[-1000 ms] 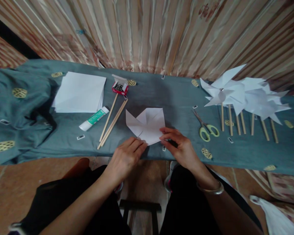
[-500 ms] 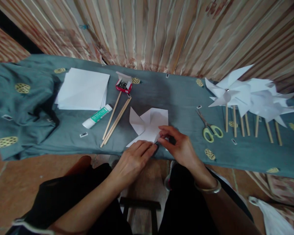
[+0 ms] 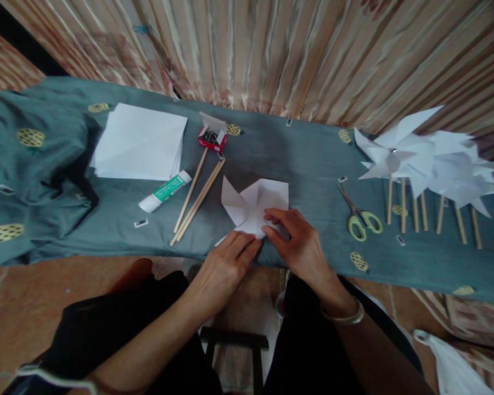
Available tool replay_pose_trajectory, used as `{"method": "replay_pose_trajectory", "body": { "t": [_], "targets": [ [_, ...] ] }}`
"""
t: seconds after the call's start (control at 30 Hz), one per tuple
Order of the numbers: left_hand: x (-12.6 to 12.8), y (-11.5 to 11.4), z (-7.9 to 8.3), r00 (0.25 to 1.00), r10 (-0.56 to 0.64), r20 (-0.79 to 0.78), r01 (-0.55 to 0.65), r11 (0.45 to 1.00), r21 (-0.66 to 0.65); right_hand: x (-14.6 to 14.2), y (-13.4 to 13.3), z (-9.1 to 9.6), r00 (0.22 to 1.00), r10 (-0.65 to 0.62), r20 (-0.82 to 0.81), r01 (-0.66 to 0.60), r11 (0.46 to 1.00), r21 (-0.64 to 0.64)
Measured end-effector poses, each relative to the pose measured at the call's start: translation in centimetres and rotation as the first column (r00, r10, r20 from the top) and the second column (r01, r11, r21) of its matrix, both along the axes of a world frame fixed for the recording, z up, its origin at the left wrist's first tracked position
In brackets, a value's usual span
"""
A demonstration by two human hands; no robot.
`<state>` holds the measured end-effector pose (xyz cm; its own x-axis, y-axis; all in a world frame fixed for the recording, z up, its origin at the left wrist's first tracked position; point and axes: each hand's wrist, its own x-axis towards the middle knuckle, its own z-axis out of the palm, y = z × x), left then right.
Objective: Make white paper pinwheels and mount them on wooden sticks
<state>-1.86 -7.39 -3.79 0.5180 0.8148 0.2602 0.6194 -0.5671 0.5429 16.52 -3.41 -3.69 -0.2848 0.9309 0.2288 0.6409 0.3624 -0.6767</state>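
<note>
A partly folded white paper pinwheel (image 3: 251, 206) lies near the front edge of the cloth-covered table, with one blade curled up at its left. My left hand (image 3: 231, 260) is closed on its lower edge, fingertips pressing the paper down. Across the right part of the sheet, my right hand (image 3: 294, 238) has thumb and index finger drawn together on a paper flap by the middle. Its palm and fingers hide much of that flap. No stick is attached to this pinwheel.
Left of the pinwheel lie wooden sticks (image 3: 200, 203), a glue stick (image 3: 164, 192), a stack of white paper (image 3: 142, 142) and an open red box of small dark pins (image 3: 212, 137). On the right are green-handled scissors (image 3: 358, 216) and several pinwheels on sticks (image 3: 428, 159).
My right fingers have moved inward over the sheet, bringing the right flap toward the middle. My left hand stays on the lower edge. The whole view has shifted slightly.
</note>
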Motion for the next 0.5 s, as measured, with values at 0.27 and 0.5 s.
{"method": "replay_pose_trajectory", "body": {
  "t": [0.27, 0.5],
  "targets": [
    [0.06, 0.2, -0.02, 1.0, 0.01, -0.005, -0.01, 1.0, 0.01, -0.14, -0.03, 0.13, 0.997, 0.03, 0.078, -0.04, 0.991, 0.127],
    [0.13, 0.27, 0.18, 1.0, 0.025, 0.005, -0.025, 0.999, 0.022, -0.3, -0.2, 0.1, 0.995, 0.04, 0.093, -0.05, 0.994, 0.101]
  ]
}}
